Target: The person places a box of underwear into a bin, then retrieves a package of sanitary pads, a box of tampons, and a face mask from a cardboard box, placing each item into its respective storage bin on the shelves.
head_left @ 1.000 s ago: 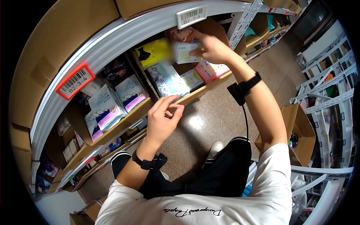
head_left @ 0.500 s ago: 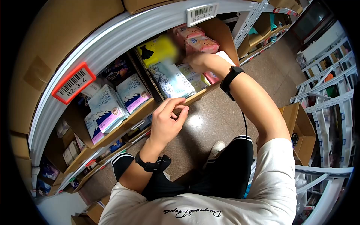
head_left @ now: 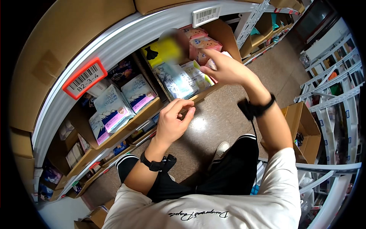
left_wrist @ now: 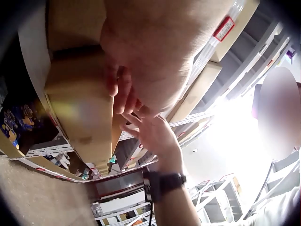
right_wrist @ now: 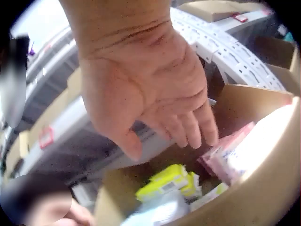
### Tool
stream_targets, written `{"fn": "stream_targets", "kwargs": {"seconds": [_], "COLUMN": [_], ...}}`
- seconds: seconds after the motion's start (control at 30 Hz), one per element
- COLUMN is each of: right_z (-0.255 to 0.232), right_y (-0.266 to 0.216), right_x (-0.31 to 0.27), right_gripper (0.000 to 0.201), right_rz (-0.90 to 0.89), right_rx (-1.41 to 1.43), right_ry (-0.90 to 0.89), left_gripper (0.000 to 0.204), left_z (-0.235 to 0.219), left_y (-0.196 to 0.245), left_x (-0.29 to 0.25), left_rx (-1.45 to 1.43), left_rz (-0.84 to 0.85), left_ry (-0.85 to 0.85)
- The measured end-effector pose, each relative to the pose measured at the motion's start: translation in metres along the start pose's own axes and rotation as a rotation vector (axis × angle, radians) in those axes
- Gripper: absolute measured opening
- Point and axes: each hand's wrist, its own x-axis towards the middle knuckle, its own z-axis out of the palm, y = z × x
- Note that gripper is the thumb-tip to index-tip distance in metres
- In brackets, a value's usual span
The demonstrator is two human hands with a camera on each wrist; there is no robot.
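Here, the right hand point(head_left: 228, 71), fingers apart and seemingly empty, hovers over the carton point(head_left: 225, 34) holding pink packs point(head_left: 205, 44) and a yellow pack point(head_left: 162, 52), while the left hand point(head_left: 172, 124) hangs loosely curled near the carton's front edge.

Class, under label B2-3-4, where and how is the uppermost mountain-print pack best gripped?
Probably by its two long sides, coming from above: the uppermost mountain-print pack overlaps the pack at picture left, leaving its broad face uncovered, and its right side edge shows too.
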Motion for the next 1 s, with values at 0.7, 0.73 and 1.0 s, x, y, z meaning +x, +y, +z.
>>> {"fn": "stream_targets", "kwargs": {"seconds": [0.7, 0.73, 1.0], "right_z": [0.132, 0.134, 0.132], "right_y": [-0.057, -0.057, -0.061], "right_x": [-0.008, -0.003, -0.004], "right_gripper": [0.091, 0.09, 0.09], "right_rz": [0.433, 0.438, 0.368], "right_rx": [0.176, 0.166, 0.158], "right_ry": [0.416, 0.403, 0.321], "left_gripper": [0.016, 0.017, 0.015], "left_z": [-0.023, -0.024, -0.019], "left_y": [-0.004, -0.01, -0.022], "left_x": [-0.021, -0.023, -0.041], "left_rx": [-0.133, -0.154, -0.307], "left_rz": [-0.003, -0.024, -0.112], "left_ry": [0.157, 0.178, 0.322]}}
